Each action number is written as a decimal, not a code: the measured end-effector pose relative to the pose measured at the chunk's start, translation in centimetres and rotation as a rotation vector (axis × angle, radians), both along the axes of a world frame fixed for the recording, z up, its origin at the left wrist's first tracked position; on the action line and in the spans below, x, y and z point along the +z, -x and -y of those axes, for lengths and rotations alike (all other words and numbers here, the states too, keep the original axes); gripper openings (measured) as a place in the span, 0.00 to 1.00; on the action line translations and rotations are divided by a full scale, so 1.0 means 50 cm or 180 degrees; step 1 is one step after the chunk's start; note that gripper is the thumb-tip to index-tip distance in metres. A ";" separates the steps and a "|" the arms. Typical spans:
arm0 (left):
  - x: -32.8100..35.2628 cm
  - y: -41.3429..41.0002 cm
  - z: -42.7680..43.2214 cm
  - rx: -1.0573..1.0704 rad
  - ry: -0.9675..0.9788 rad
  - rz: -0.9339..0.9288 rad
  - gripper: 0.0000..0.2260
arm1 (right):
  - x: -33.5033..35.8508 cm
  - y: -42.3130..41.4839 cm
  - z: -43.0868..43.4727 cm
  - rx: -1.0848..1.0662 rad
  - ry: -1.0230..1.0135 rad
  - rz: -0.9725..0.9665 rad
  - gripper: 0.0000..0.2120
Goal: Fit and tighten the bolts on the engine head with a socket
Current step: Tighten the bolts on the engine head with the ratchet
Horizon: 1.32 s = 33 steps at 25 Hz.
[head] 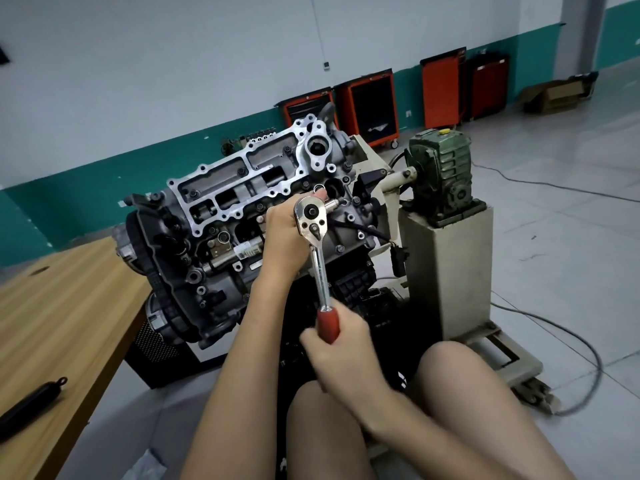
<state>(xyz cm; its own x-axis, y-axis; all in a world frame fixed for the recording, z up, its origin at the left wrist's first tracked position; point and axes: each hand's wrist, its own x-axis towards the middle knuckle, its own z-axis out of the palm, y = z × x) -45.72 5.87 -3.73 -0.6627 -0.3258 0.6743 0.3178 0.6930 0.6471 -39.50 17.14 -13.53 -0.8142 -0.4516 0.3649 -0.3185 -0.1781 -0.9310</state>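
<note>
At the near end of the engine head [242, 181], the left hand's [287, 226] fingers were curled round the shiny top of the ratchet [311, 220], holding it steady. The right hand's [337, 351] fingers were wrapped tight round its red handle [328, 325]. A socket [334, 203] stuck out from the ratchet and sat on one bolt [343, 201] in the head's side. I think that bolt was being tightened, so the job looked partly done. Many dark bolts [194, 193] already sat in the head, more than six, but they were too small to count them all. I could not tell how many were left to do. I counted one ratchet, one socket, two hands and one engine on its stand [446, 258]. Behind stood one green gearbox [441, 174] and four tool cabinets [369, 105]. One wooden table [69, 306] was at the side.
</note>
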 end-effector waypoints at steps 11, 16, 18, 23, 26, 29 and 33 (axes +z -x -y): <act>-0.008 0.004 0.004 -0.0196 -0.0090 -0.0098 0.22 | 0.133 0.236 -0.182 -0.0278 -0.1806 -0.2145 0.15; -0.008 0.003 -0.003 -0.0077 0.0096 -0.0219 0.24 | -0.007 0.022 -0.015 -0.0125 -0.0009 -0.0166 0.13; -0.006 0.000 0.001 -0.0060 0.0146 -0.0152 0.24 | -0.011 -0.007 0.016 0.0006 0.0095 0.0058 0.12; 0.001 0.005 0.003 -0.0193 -0.0005 0.0059 0.14 | 0.094 0.194 -0.161 0.0191 -0.1490 -0.1484 0.19; -0.003 0.010 0.010 -0.0101 -0.0065 0.0031 0.15 | 0.205 0.284 -0.205 -0.0188 -0.2121 -0.2704 0.16; -0.014 0.010 0.014 -0.0172 -0.0268 -0.0145 0.11 | 0.167 0.264 -0.191 -0.0400 -0.1969 -0.2409 0.15; -0.020 0.014 0.004 -0.0094 -0.0024 -0.0309 0.09 | 0.019 0.081 -0.085 -0.0104 -0.0516 -0.0647 0.16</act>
